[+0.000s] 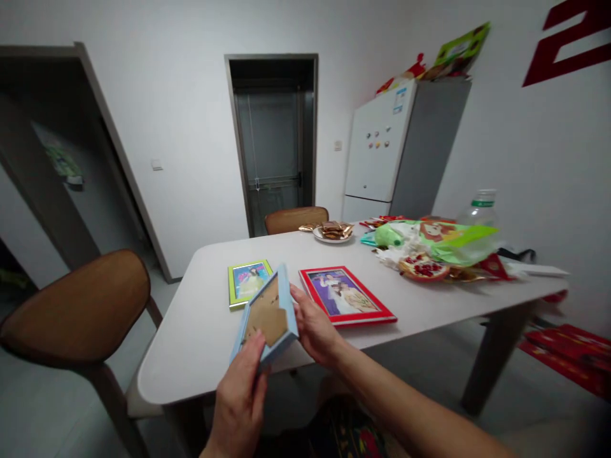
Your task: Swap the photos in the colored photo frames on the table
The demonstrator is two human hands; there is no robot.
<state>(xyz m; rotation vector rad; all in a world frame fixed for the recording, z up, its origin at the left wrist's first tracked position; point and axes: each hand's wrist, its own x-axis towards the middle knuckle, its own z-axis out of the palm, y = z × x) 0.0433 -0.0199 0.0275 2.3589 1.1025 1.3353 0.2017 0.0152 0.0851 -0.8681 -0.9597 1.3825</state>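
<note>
"Gripping anything, are those hands?"

"Yes, both are closed on one light-blue rectangular picture frame [267,317] with a brown backing board [268,305]. The left hand [239,395] has its lower end, thumb on the board; the right hand [316,326] holds its right side."

"Where is it, exactly?"

"Held up, tilted, over the near part of the white, round-cornered bench [191,331], its back toward the camera."

"And around it?"

"A yellow-green rectangular picture frame [247,284] lies just behind, partly hidden. A red rectangular picture frame [347,296] lies near the right hand. Farther back sits a round white plate [333,241] of brown wrapped snacks [335,228]; rightward, an opened red pomegranate [424,267]."
</note>
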